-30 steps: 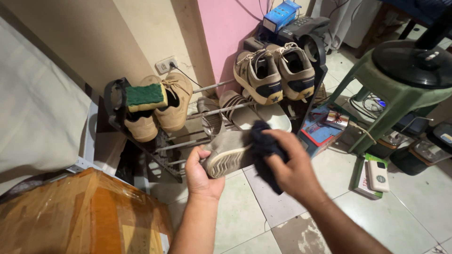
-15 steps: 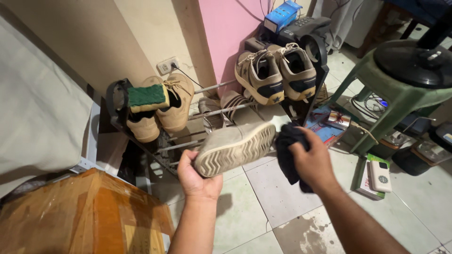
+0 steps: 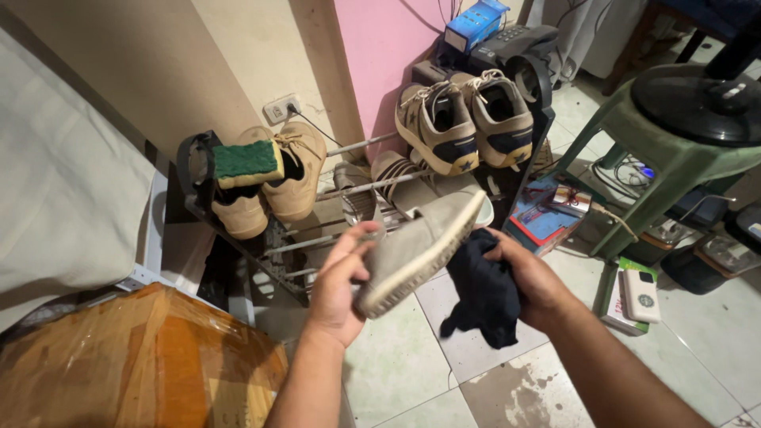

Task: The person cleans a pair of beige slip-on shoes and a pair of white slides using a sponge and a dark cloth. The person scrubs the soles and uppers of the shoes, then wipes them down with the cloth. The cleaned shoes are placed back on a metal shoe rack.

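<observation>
Left hand [image 3: 342, 279] is gripping a grey shoe [image 3: 420, 247] at its heel; right hand [image 3: 529, 279] is clutching a dark cloth [image 3: 485, 295] just beside the sole. Beyond them, a blue box [image 3: 474, 24] is sitting atop the rack [image 3: 358, 144].

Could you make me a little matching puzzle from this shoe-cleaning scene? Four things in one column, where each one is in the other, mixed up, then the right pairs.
Things
1. grey shoe
2. dark cloth
3. green sponge
4. pair of tan-and-navy sneakers

Places
A. on top of the tan shoes at the left end of the rack
B. bunched in the right hand
C. on the top rails at the right end of the rack
D. gripped by the left hand, sole edge turned toward the cloth

Pairs: 1-D, 2-B, 3-A, 4-C
</observation>
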